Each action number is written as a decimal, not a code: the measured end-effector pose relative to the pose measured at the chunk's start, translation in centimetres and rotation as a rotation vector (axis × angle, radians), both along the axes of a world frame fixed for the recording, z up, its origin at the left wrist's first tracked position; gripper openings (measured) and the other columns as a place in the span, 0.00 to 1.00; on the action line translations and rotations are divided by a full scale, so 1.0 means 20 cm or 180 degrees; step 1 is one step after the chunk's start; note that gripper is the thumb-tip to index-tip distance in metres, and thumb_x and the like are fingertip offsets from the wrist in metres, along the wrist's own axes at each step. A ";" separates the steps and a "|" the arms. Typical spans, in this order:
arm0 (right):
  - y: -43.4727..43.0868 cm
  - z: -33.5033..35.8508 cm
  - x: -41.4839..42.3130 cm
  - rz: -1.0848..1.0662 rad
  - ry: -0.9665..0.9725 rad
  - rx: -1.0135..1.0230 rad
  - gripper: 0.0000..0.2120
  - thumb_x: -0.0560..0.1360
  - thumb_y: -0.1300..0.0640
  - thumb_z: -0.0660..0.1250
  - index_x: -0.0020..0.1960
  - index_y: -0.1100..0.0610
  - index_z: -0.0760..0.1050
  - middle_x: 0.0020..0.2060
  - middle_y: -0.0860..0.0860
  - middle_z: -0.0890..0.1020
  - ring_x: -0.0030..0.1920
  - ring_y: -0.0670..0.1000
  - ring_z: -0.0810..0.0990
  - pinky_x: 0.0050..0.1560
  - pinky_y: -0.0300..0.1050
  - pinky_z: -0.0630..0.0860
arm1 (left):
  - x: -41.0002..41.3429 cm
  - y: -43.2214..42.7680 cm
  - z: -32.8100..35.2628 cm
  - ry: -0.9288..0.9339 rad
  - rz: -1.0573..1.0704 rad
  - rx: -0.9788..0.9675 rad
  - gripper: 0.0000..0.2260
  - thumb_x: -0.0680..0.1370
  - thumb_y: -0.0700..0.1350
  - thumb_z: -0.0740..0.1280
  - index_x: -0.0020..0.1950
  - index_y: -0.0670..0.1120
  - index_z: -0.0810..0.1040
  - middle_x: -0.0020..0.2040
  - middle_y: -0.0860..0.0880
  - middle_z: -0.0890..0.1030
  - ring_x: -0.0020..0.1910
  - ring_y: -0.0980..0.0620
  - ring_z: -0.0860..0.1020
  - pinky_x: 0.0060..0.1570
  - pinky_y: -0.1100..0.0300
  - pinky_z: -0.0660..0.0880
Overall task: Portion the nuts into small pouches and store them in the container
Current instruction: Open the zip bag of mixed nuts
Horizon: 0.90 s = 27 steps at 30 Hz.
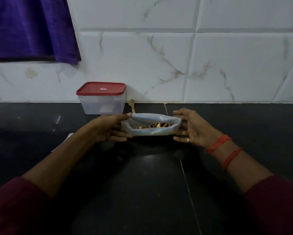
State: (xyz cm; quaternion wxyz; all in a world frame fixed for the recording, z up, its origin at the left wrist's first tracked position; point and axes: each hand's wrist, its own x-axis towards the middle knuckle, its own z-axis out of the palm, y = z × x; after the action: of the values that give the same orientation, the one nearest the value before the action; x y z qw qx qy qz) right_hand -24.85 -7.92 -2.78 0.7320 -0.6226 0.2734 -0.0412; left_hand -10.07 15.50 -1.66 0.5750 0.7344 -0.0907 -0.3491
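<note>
Left hand [106, 129] pinches one end of a translucent plastic bag [152, 132], mouth gaping over nuts [154, 125]; right hand [193, 129] spread open beside the other.

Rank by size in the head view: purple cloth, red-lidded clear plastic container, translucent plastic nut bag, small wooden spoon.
Purple cloth, largest.
Red-lidded clear plastic container and translucent plastic nut bag: alike; bag nearer.
Small wooden spoon, smallest.
</note>
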 end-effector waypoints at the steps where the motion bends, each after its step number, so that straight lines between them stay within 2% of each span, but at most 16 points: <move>1: 0.00 0.01 0.00 0.0059 0.0116 -0.0403 0.12 0.75 0.49 0.70 0.52 0.56 0.80 0.40 0.53 0.83 0.35 0.50 0.84 0.34 0.44 0.81 | 0.00 0.00 0.02 -0.0405 -0.0051 0.0340 0.21 0.70 0.53 0.74 0.57 0.43 0.78 0.41 0.42 0.86 0.37 0.48 0.86 0.29 0.58 0.80; 3: 0.01 0.01 0.00 0.0194 0.0304 -0.1229 0.13 0.76 0.50 0.72 0.56 0.56 0.79 0.40 0.54 0.83 0.31 0.48 0.84 0.28 0.41 0.79 | 0.00 0.01 0.03 -0.1252 -0.0120 0.0830 0.13 0.73 0.53 0.73 0.50 0.45 0.82 0.35 0.48 0.85 0.31 0.54 0.84 0.24 0.63 0.76; 5: 0.02 0.03 0.00 0.0418 0.0423 -0.1928 0.14 0.76 0.49 0.73 0.58 0.53 0.78 0.40 0.54 0.84 0.31 0.47 0.83 0.28 0.41 0.79 | 0.00 0.02 0.04 -0.1893 -0.0194 0.1013 0.07 0.72 0.52 0.75 0.44 0.49 0.82 0.33 0.52 0.84 0.31 0.56 0.82 0.24 0.66 0.73; 8: 0.01 0.06 0.00 0.0683 0.0770 -0.3021 0.20 0.71 0.39 0.75 0.58 0.45 0.75 0.42 0.51 0.85 0.39 0.50 0.86 0.38 0.46 0.83 | -0.02 0.00 0.04 -0.2633 -0.0270 0.0976 0.11 0.70 0.48 0.78 0.49 0.50 0.80 0.42 0.54 0.81 0.42 0.58 0.79 0.37 0.66 0.73; 10: 0.00 0.06 0.00 0.0494 0.1027 -0.4237 0.22 0.68 0.33 0.73 0.58 0.40 0.75 0.49 0.48 0.85 0.51 0.52 0.84 0.48 0.49 0.79 | -0.03 -0.01 0.03 -0.3002 -0.0265 0.0975 0.11 0.71 0.46 0.78 0.49 0.51 0.79 0.43 0.54 0.81 0.44 0.58 0.80 0.43 0.64 0.75; 12: 0.00 0.04 -0.01 0.0160 0.0470 -0.4967 0.20 0.69 0.35 0.74 0.58 0.40 0.77 0.53 0.46 0.81 0.56 0.52 0.81 0.52 0.49 0.75 | -0.04 -0.02 0.03 -0.3213 -0.0210 0.0938 0.12 0.72 0.44 0.77 0.46 0.53 0.75 0.42 0.54 0.81 0.44 0.57 0.80 0.46 0.60 0.77; 15: -0.01 0.03 -0.01 0.0197 -0.0741 -0.5136 0.16 0.73 0.43 0.74 0.58 0.42 0.75 0.49 0.42 0.81 0.51 0.47 0.81 0.49 0.45 0.77 | -0.05 -0.02 0.03 -0.3626 -0.0200 0.1007 0.14 0.74 0.41 0.74 0.43 0.55 0.71 0.42 0.55 0.79 0.42 0.56 0.79 0.45 0.59 0.77; 19: -0.03 0.02 -0.03 0.0387 -0.1215 -0.5444 0.09 0.77 0.53 0.70 0.54 0.46 0.73 0.44 0.43 0.82 0.44 0.51 0.82 0.42 0.48 0.78 | -0.07 -0.01 0.07 -0.4055 -0.0769 0.1185 0.16 0.76 0.35 0.69 0.37 0.56 0.76 0.51 0.51 0.81 0.48 0.52 0.80 0.49 0.55 0.79; 21: -0.03 0.02 -0.03 0.0693 -0.1281 -0.5608 0.08 0.78 0.57 0.67 0.54 0.46 0.76 0.47 0.46 0.82 0.44 0.53 0.82 0.41 0.50 0.78 | -0.08 0.00 0.10 -0.3991 -0.1068 0.1399 0.15 0.78 0.36 0.68 0.39 0.55 0.81 0.55 0.50 0.81 0.48 0.54 0.79 0.51 0.58 0.78; 24: -0.03 0.02 -0.02 0.1227 -0.0995 -0.5756 0.17 0.78 0.62 0.67 0.60 0.43 0.79 0.60 0.45 0.80 0.54 0.52 0.79 0.47 0.53 0.79 | -0.08 -0.01 0.11 -0.4030 -0.1203 0.1756 0.11 0.79 0.38 0.67 0.51 0.53 0.84 0.59 0.49 0.80 0.50 0.52 0.78 0.53 0.55 0.78; 25: -0.03 0.02 -0.02 0.1355 -0.0866 -0.5732 0.19 0.78 0.63 0.66 0.61 0.41 0.78 0.61 0.44 0.79 0.56 0.51 0.76 0.48 0.53 0.78 | -0.09 -0.02 0.11 -0.4050 -0.1216 0.1831 0.13 0.78 0.37 0.67 0.52 0.55 0.83 0.60 0.49 0.79 0.51 0.52 0.78 0.52 0.53 0.79; 27: -0.02 0.02 -0.02 0.1424 -0.0678 -0.5478 0.20 0.79 0.62 0.62 0.61 0.39 0.75 0.56 0.47 0.79 0.54 0.50 0.75 0.48 0.54 0.77 | -0.10 -0.02 0.11 -0.4077 -0.1310 0.1788 0.15 0.77 0.36 0.66 0.52 0.57 0.80 0.60 0.49 0.79 0.50 0.51 0.77 0.47 0.53 0.79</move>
State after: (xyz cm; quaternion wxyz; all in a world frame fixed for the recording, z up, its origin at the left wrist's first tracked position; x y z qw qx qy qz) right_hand -25.16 -8.33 -2.41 0.0240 -0.9878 -0.0494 -0.1460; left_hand -12.04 15.02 0.49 0.1216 0.8826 -0.4526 0.0379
